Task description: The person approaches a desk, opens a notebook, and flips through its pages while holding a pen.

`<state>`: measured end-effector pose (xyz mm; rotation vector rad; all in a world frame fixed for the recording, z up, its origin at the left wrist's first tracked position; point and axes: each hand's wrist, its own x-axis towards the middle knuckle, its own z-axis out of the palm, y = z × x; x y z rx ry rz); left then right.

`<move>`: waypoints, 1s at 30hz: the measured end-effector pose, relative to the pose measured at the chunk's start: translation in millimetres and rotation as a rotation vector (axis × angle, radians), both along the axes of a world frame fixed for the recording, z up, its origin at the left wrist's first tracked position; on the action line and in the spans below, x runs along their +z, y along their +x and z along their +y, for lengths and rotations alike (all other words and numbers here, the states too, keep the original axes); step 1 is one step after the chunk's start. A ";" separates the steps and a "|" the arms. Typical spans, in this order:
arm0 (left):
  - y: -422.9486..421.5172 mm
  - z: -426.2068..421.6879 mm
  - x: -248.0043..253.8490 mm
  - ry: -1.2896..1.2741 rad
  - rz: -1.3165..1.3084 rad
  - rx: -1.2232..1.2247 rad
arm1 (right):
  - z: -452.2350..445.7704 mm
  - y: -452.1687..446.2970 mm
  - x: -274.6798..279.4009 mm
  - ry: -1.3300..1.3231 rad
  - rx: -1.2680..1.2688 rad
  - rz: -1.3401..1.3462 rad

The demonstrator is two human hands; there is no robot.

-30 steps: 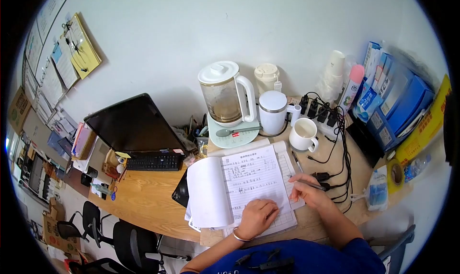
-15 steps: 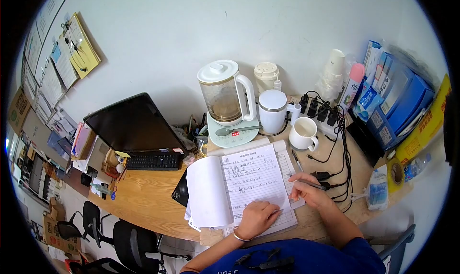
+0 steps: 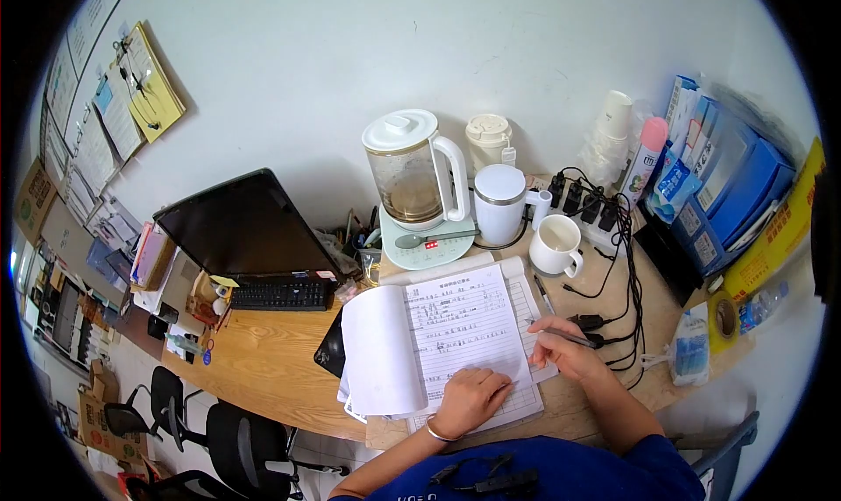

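An open notebook (image 3: 464, 326) with handwriting on its right page lies on the desk, its left page blank and curled. My left hand (image 3: 474, 399), with a bracelet at the wrist, rests on the lower part of the written page, fingers bent and nothing visible in them. To the right of the page, my right hand (image 3: 565, 350) is closed around a dark pen (image 3: 574, 337), which points up and to the left. A second pen (image 3: 543, 294) lies beside the notebook's right edge. More paper sheets (image 3: 526, 402) stick out from underneath.
Behind the notebook stand a glass kettle (image 3: 407, 172) on its base, a lidded white cup (image 3: 499, 205) and a white mug (image 3: 554, 246). Black cables (image 3: 624, 282) run down the right side. A monitor (image 3: 254, 225) and keyboard (image 3: 280, 296) are at the left.
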<state>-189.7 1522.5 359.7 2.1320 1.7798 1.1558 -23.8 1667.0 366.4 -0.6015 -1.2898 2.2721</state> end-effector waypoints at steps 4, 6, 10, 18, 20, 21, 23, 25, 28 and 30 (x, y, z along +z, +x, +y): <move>0.1 0.1 0.0 0.010 0.004 0.006 | -0.5 0.1 1.5 0.001 0.001 0.012; 0.2 0.3 -0.6 0.013 0.003 0.008 | -0.7 0.2 1.4 -0.002 0.002 0.005; 0.4 0.1 0.5 0.019 -0.001 0.012 | -1.3 0.0 3.2 0.005 -0.004 -0.010; 0.6 0.0 -1.4 0.019 -0.001 0.015 | -0.8 0.1 1.3 0.005 -0.004 -0.007; 0.7 -0.2 -1.3 0.011 -0.004 0.017 | -0.7 0.0 0.0 0.009 -0.003 -0.001; 0.8 -0.3 -1.0 0.008 0.002 0.017 | -0.7 0.0 -0.4 0.011 -0.003 0.004; 0.8 -0.5 -0.1 0.004 0.009 0.017 | -1.0 0.2 0.5 0.007 -0.007 -0.003; 0.9 -0.6 0.9 0.005 0.012 0.018 | -1.1 0.1 0.9 0.003 -0.010 -0.010; 1.0 -0.2 0.0 0.003 0.009 0.021 | -0.7 -0.2 0.4 0.013 -0.004 -0.005; 1.2 -0.3 0.7 -0.001 0.011 0.022 | -0.3 -0.1 -0.4 0.018 -0.001 -0.007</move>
